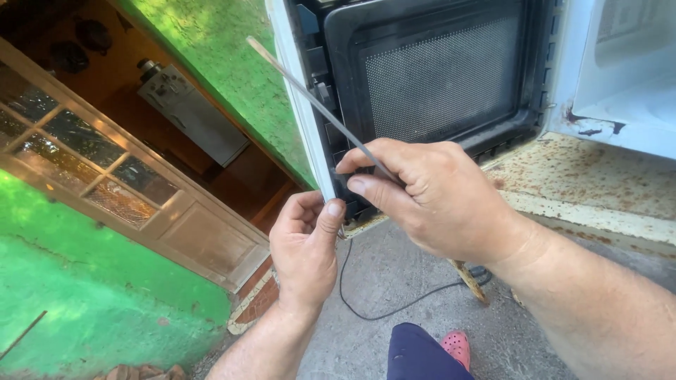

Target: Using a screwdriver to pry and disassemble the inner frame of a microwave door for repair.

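Observation:
An open microwave door (436,77), black inside with a mesh window, hangs in front of me with its white outer edge (299,105) on the left. My right hand (429,197) grips a long thin metal file or rod (310,91) that slants up to the left across the door's latch side; its wooden handle (468,278) sticks out below my wrist. My left hand (306,246) is closed at the door's lower left corner, thumb pressed up against the white edge.
The white microwave body (620,70) with rust spots stands at the right on a rusty, flaking metal surface (584,183). A black cable (384,306) lies on the concrete floor. Green walls, a glazed wooden door (105,176), and my pink shoe (456,348) are below.

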